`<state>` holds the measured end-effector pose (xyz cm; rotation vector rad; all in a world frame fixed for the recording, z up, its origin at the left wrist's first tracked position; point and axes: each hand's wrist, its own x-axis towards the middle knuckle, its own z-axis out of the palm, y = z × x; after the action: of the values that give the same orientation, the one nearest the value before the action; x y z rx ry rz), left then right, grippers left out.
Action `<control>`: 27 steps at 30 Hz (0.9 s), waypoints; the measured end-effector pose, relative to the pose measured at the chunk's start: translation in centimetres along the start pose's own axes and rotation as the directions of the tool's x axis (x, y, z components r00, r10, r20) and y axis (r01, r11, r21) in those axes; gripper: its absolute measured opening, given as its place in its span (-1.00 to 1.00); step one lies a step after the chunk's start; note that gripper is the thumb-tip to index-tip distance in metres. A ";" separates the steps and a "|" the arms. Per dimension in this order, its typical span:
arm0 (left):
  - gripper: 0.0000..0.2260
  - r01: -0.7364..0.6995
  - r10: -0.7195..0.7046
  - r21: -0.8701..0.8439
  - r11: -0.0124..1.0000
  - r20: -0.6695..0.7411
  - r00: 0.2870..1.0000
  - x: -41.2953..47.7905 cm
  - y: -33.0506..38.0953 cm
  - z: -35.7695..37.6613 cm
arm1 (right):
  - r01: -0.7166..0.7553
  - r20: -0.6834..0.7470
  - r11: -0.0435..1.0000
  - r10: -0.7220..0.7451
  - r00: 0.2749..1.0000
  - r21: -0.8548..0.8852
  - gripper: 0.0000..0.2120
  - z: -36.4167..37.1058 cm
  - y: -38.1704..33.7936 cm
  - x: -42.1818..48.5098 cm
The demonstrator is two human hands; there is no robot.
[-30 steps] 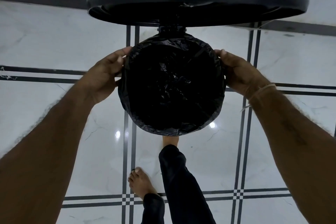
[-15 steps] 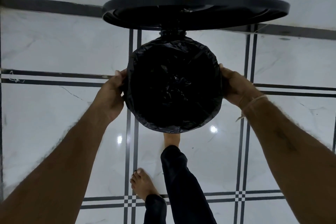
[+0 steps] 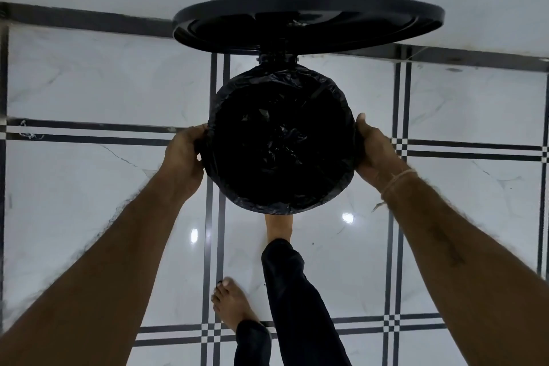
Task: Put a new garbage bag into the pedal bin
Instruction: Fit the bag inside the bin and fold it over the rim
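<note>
A black pedal bin stands on the floor with its round lid [image 3: 309, 21] raised at the back. A black garbage bag [image 3: 280, 142] lines the inside, its edge folded over the rim all round. My left hand [image 3: 185, 154] grips the folded bag edge on the bin's left side. My right hand [image 3: 374, 151] presses against the bag edge on the right side, thumb up along the rim. My foot [image 3: 278, 226] reaches under the bin's near edge, where the pedal is hidden.
The floor [image 3: 104, 92] is glossy white marble tile with dark double stripes. A white wall with a dark skirting band [image 3: 89, 19] runs behind the bin. My other bare foot [image 3: 233, 304] stands nearer me on the floor.
Both hands slid down the sides of the rim towards me, the left from the upper left to the mid left. The view backed away slightly, so the bin looks smaller.
</note>
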<state>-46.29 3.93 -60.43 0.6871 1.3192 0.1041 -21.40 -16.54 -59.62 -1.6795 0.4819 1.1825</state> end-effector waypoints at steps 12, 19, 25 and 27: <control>-0.68 0.059 -0.063 -0.038 0.998 -0.103 0.993 -2.0 0.4 2.0 | 0.023 -0.123 0.983 -0.046 0.991 -0.182 -0.42 2.0 -0.9 -2.3; -0.44 -0.082 0.081 -0.002 0.997 -0.141 0.987 -6.0 5.3 2.8 | 0.329 -0.148 0.941 -0.315 0.937 0.078 -0.38 2.8 -5.6 -7.2; -0.37 -0.242 0.242 -0.029 0.970 0.003 0.970 -9.9 12.5 4.1 | 0.408 0.080 0.910 -0.403 0.912 -0.072 -0.39 3.7 -14.0 -11.8; -0.35 -0.264 0.259 0.058 0.963 0.076 0.963 -10.5 13.6 4.4 | 0.409 0.153 0.883 -0.382 0.911 -0.230 -0.57 4.3 -14.9 -12.7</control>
<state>-40.98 8.38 -44.06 0.9134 1.1655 0.2486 -17.86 -8.91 -41.47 -1.8163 -0.0907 1.0490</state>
